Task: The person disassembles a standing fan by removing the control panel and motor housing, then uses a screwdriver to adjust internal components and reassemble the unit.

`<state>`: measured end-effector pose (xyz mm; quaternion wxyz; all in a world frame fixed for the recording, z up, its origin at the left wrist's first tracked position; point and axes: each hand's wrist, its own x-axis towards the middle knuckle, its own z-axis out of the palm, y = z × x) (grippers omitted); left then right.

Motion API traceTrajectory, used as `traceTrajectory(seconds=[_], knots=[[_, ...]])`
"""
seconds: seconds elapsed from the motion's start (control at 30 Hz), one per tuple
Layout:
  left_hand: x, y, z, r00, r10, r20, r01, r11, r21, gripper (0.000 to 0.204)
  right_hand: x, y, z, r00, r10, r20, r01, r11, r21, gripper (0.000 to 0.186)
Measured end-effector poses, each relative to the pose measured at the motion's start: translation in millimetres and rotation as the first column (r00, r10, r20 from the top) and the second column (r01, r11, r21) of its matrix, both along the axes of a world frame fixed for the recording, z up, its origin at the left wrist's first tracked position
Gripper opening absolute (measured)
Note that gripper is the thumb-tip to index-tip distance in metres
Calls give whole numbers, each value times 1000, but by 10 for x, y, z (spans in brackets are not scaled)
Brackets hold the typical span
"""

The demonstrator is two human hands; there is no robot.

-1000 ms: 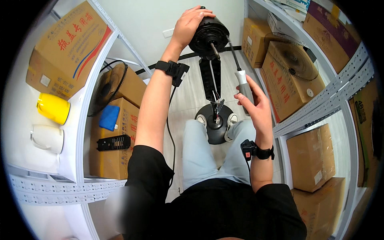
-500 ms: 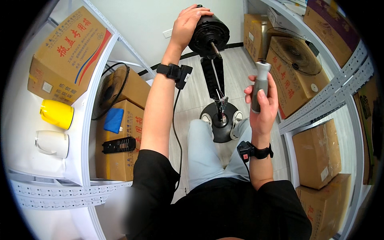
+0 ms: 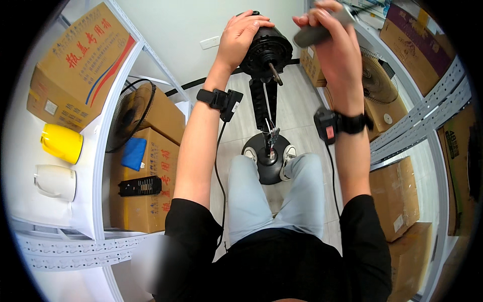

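In front of me stands a pedestal fan without its blades: a black motor housing with a bare metal shaft pointing toward me. Beneath it run a black column with exposed wires and a round black base between my shoes. My left hand grips the top of the housing, its fingers wrapped over. To the right, raised near the shelf, my right hand is closed around a grey-handled screwdriver. The hand is slightly blurred, and the thin tool shaft points to the upper right.
Cartons, one large, fill shelves on both sides. A fan guard with blades leans at left; another round guard is at right. A yellow kettle-like vessel, white one, blue cloth and black slatted part sit left.
My right hand has risen and swung toward the upper right shelf, tipping the screwdriver from upright to nearly level. My left hand stays on the motor housing.
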<state>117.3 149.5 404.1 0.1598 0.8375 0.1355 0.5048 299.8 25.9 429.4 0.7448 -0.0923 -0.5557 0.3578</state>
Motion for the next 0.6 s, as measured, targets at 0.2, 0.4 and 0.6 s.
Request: traceTrajectory(seconds=[0.2,0.4,0.6], knots=[[0,48,-39,996,-23,87,24,1000,-13,33,-333,315,274,981,165,-99,-167,986,-10,17],[40,131,-121,993,31,110,-32,999,6,30,-480,436,176,980,192,-57,-196,978,-74,11],[46,160,-153,994,30,104,-34,999,40,32,-438,272,193,992,97,80,-79,976,-204,19]])
